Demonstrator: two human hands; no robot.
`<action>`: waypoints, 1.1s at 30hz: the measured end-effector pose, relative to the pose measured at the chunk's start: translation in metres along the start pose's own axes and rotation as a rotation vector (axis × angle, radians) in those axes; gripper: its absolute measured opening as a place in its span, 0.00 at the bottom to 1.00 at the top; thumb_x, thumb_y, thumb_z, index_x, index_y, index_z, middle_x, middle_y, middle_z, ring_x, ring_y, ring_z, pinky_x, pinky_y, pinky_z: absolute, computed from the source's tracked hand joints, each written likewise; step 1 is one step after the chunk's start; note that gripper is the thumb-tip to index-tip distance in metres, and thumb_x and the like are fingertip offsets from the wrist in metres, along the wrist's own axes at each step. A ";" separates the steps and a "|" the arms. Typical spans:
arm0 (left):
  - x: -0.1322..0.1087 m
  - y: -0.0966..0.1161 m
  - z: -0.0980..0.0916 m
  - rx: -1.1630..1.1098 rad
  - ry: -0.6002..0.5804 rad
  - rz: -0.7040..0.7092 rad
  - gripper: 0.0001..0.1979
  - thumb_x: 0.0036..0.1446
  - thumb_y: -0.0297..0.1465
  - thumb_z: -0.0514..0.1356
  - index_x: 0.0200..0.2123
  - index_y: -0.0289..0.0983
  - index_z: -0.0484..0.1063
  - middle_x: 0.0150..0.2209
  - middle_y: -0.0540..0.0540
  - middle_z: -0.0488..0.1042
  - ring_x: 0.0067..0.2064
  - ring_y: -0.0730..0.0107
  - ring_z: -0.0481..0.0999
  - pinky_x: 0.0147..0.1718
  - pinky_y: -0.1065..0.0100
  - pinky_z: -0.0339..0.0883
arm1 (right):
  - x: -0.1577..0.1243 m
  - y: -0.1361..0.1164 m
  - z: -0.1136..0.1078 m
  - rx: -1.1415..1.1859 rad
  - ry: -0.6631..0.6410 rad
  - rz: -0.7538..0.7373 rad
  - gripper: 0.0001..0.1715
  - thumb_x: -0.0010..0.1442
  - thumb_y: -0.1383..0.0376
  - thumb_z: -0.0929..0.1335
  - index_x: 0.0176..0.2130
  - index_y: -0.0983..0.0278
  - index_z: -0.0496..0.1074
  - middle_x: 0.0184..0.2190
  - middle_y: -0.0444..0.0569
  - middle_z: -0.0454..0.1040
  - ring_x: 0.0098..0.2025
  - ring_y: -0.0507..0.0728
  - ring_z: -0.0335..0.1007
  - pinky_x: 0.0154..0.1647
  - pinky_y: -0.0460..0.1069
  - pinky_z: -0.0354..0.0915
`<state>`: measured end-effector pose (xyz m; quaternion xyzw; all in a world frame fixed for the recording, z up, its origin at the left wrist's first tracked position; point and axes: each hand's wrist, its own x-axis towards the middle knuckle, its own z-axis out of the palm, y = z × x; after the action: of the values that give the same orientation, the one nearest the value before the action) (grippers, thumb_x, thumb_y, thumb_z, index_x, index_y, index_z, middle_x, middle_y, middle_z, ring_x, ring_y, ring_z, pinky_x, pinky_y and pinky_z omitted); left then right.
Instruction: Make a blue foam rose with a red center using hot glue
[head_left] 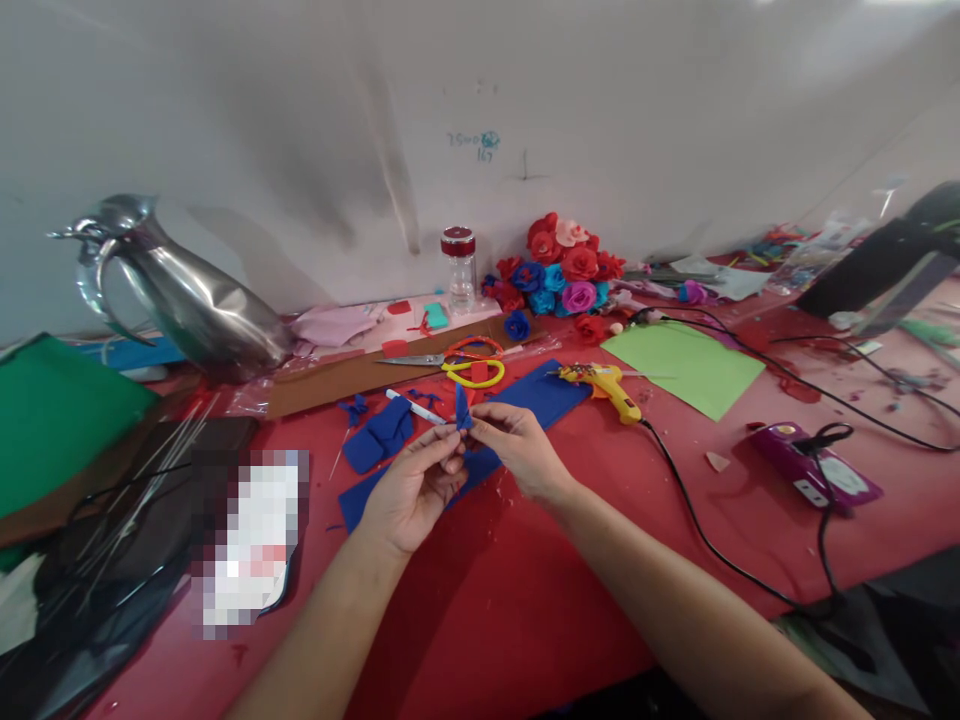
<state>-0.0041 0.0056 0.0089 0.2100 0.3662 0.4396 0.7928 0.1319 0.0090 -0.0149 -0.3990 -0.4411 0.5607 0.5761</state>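
Observation:
Both hands meet over the middle of the red table around a small folded blue paper petal (pixel 463 408). My left hand (pixel 420 480) pinches its lower end between thumb and fingers. From the other side, my right hand (pixel 521 445) has its thumb and fingertips closed on the same piece. Beneath the hands runs a long blue paper strip (pixel 541 392). Several cut blue petals (pixel 379 437) lie just left of the fingers, with a white pen (pixel 415 408) behind them. Scissors with orange and yellow handles (pixel 472 370) rest beyond the hands.
A yellow glue gun (pixel 611 388) lies to the right, its cord trailing near a purple power strip (pixel 814 470). Green paper (pixel 686 365) and a bunch of paper roses (pixel 566 265) are behind. A steel jug (pixel 187 290), a lidded jar (pixel 459 270) and a pixelated phone (pixel 255 540) stand or lie around.

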 end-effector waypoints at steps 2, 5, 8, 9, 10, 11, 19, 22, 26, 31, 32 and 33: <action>-0.001 0.000 0.001 0.010 0.003 0.014 0.07 0.39 0.22 0.69 0.25 0.32 0.76 0.22 0.51 0.71 0.20 0.84 0.63 0.20 0.78 0.61 | 0.000 -0.002 0.000 0.018 0.003 0.000 0.12 0.48 0.57 0.73 0.28 0.63 0.77 0.23 0.42 0.74 0.27 0.50 0.70 0.32 0.46 0.68; -0.002 0.000 0.003 0.025 0.004 0.036 0.07 0.38 0.22 0.69 0.25 0.32 0.76 0.22 0.52 0.70 0.20 0.84 0.63 0.21 0.78 0.62 | -0.001 -0.005 0.001 0.040 0.012 0.004 0.12 0.48 0.56 0.74 0.28 0.63 0.77 0.23 0.42 0.75 0.27 0.50 0.70 0.32 0.46 0.68; -0.002 -0.001 0.003 0.030 0.012 0.059 0.08 0.37 0.23 0.70 0.24 0.32 0.76 0.22 0.52 0.71 0.21 0.84 0.64 0.21 0.78 0.61 | -0.003 -0.007 0.003 0.048 0.015 -0.001 0.13 0.47 0.55 0.74 0.28 0.63 0.78 0.24 0.43 0.75 0.27 0.49 0.69 0.33 0.46 0.68; -0.002 -0.001 0.003 0.031 0.017 0.065 0.08 0.37 0.23 0.70 0.25 0.32 0.76 0.22 0.52 0.71 0.21 0.84 0.64 0.21 0.78 0.61 | -0.003 -0.007 0.003 0.049 0.014 -0.005 0.13 0.47 0.55 0.74 0.28 0.63 0.78 0.24 0.43 0.75 0.26 0.49 0.69 0.32 0.46 0.68; -0.002 -0.002 0.003 0.032 0.021 0.072 0.08 0.37 0.23 0.70 0.25 0.32 0.76 0.23 0.52 0.71 0.21 0.84 0.64 0.21 0.78 0.61 | -0.003 -0.008 0.004 0.050 0.013 -0.011 0.13 0.47 0.55 0.74 0.28 0.63 0.78 0.23 0.43 0.75 0.26 0.49 0.69 0.32 0.47 0.68; -0.002 -0.002 0.003 0.035 0.024 0.076 0.08 0.37 0.23 0.70 0.25 0.32 0.76 0.23 0.51 0.71 0.21 0.84 0.64 0.22 0.79 0.61 | -0.004 -0.008 0.004 0.052 0.013 -0.017 0.14 0.47 0.55 0.74 0.28 0.63 0.78 0.23 0.43 0.74 0.26 0.49 0.69 0.32 0.47 0.68; -0.003 -0.002 0.004 0.050 0.050 0.110 0.10 0.36 0.25 0.71 0.26 0.33 0.76 0.23 0.52 0.71 0.23 0.83 0.64 0.23 0.78 0.61 | -0.006 -0.011 0.007 0.032 0.012 -0.048 0.16 0.46 0.52 0.74 0.26 0.63 0.77 0.22 0.42 0.74 0.24 0.49 0.67 0.32 0.47 0.68; -0.003 -0.003 0.003 0.076 0.061 0.122 0.10 0.36 0.26 0.71 0.26 0.34 0.76 0.22 0.53 0.71 0.22 0.82 0.64 0.23 0.77 0.62 | -0.006 -0.011 0.009 0.020 0.023 -0.044 0.16 0.46 0.52 0.74 0.26 0.62 0.76 0.23 0.42 0.74 0.25 0.49 0.68 0.32 0.47 0.68; -0.002 -0.004 0.003 0.120 0.066 0.146 0.10 0.37 0.27 0.72 0.26 0.34 0.76 0.24 0.52 0.72 0.23 0.82 0.65 0.24 0.77 0.62 | -0.007 -0.010 0.009 -0.008 0.054 -0.042 0.15 0.47 0.53 0.74 0.26 0.62 0.75 0.23 0.43 0.73 0.27 0.51 0.69 0.32 0.48 0.68; -0.001 -0.008 0.003 0.157 0.068 0.178 0.10 0.38 0.28 0.71 0.27 0.34 0.77 0.26 0.51 0.73 0.23 0.82 0.65 0.23 0.78 0.60 | -0.008 -0.007 0.010 -0.053 0.078 -0.046 0.13 0.49 0.55 0.72 0.26 0.63 0.73 0.23 0.43 0.73 0.28 0.51 0.69 0.32 0.47 0.67; 0.000 -0.008 0.003 0.166 0.067 0.185 0.10 0.38 0.28 0.71 0.27 0.34 0.76 0.25 0.51 0.73 0.23 0.82 0.65 0.22 0.78 0.59 | -0.008 -0.007 0.010 -0.054 0.081 -0.041 0.13 0.50 0.56 0.72 0.26 0.63 0.73 0.23 0.43 0.72 0.28 0.51 0.69 0.31 0.47 0.66; 0.000 -0.009 0.003 0.172 0.066 0.192 0.10 0.38 0.28 0.71 0.27 0.34 0.76 0.25 0.51 0.73 0.23 0.82 0.64 0.22 0.78 0.58 | -0.008 -0.008 0.010 -0.050 0.082 -0.036 0.12 0.50 0.56 0.72 0.26 0.63 0.73 0.23 0.43 0.72 0.27 0.51 0.68 0.31 0.46 0.66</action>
<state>0.0028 0.0011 0.0047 0.2968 0.4069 0.4870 0.7136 0.1244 0.0003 -0.0050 -0.4280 -0.4382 0.5221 0.5935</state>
